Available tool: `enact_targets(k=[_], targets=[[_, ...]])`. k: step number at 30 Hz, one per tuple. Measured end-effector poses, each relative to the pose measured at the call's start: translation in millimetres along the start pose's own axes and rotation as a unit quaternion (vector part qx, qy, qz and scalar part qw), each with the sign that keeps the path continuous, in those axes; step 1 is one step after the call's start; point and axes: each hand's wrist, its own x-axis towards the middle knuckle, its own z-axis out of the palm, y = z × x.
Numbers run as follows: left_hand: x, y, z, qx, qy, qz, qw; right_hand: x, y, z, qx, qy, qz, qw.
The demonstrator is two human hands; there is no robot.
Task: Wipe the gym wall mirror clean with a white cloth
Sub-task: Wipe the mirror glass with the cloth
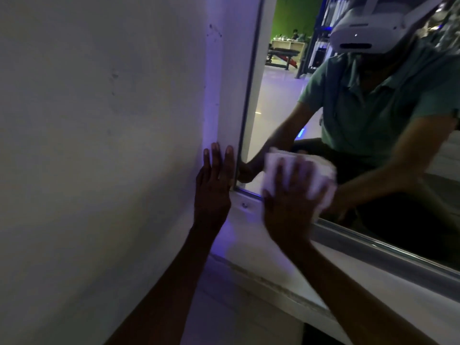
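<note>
The wall mirror [278, 100] fills the right half of the view, set in a pale frame. My right hand [288, 202] presses a bunched white cloth [316, 175] flat against the glass at the mirror's lower left corner, fingers spread over it. My left hand [214, 183] rests flat with fingers apart on the white wall and frame edge, just left of that corner, and holds nothing. The glass reflects a person in a green shirt with a white headset, leaning in with both arms.
A plain white wall [99, 145] takes up the left half. The mirror's bottom frame rail [373, 242] runs down to the right, with a white ledge [286, 277] below it. The reflection shows a gym bench [283, 56] and a green back wall.
</note>
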Motion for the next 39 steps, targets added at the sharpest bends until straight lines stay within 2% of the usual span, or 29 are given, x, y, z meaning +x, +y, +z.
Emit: enact_targets(k=[3, 6, 8, 12, 14, 15, 17, 20, 22, 24, 27, 29, 31, 33, 35, 37, 39], targets=[[-3, 7, -2, 0.024, 0.022, -0.003, 0.999, 13, -28, 7, 0.005, -0.056, -0.099, 0.993], [-1, 21, -7, 0.040, 0.033, -0.042, 0.998, 15, 5, -15, 0.057, -0.033, -0.111, 0.992], [8, 33, -15, 0.012, 0.042, -0.041, 0.998, 15, 50, -42, 0.046, 0.004, -0.050, 0.998], [59, 39, -36, -0.029, 0.055, 0.019, 0.998, 13, 137, -99, -0.073, 0.049, 0.137, 0.987], [86, 43, -37, -0.035, 0.055, 0.016, 0.998, 31, 121, -104, -0.071, 0.072, 0.215, 0.971], [95, 48, -36, -0.049, 0.056, 0.004, 0.997, 47, 101, -102, -0.058, 0.076, 0.212, 0.973], [96, 53, -34, -0.053, 0.061, -0.014, 0.997, 78, 51, -90, -0.022, 0.043, 0.105, 0.993], [90, 39, -40, -0.020, 0.059, 0.038, 0.997, 115, 25, -83, -0.042, -0.016, -0.086, 0.995], [89, 30, -48, 0.014, 0.049, 0.063, 0.997, 121, 48, -93, -0.036, 0.002, -0.117, 0.992], [91, 31, -55, 0.027, 0.046, 0.058, 0.997, 111, 96, -114, -0.035, 0.037, -0.053, 0.997], [101, 42, -65, 0.025, 0.057, 0.074, 0.995, 82, 178, -155, -0.080, 0.075, 0.101, 0.989], [125, 50, -76, 0.019, 0.079, 0.089, 0.993, 82, 188, -164, -0.092, 0.089, 0.179, 0.976], [155, 61, -90, 0.016, 0.095, 0.099, 0.990, 102, 154, -158, -0.071, 0.112, 0.240, 0.962], [185, 66, -101, 0.036, 0.105, 0.107, 0.988, 135, 105, -140, -0.040, 0.131, 0.203, 0.970], [203, 63, -105, 0.065, 0.114, 0.118, 0.984, 166, 59, -123, -0.022, 0.107, 0.083, 0.991], [205, 54, -103, 0.063, 0.121, 0.130, 0.982, 189, 27, -114, -0.004, 0.074, -0.050, 0.996], [201, 48, -101, 0.046, 0.119, 0.148, 0.981, 200, 20, -115, -0.007, 0.064, -0.121, 0.991]])
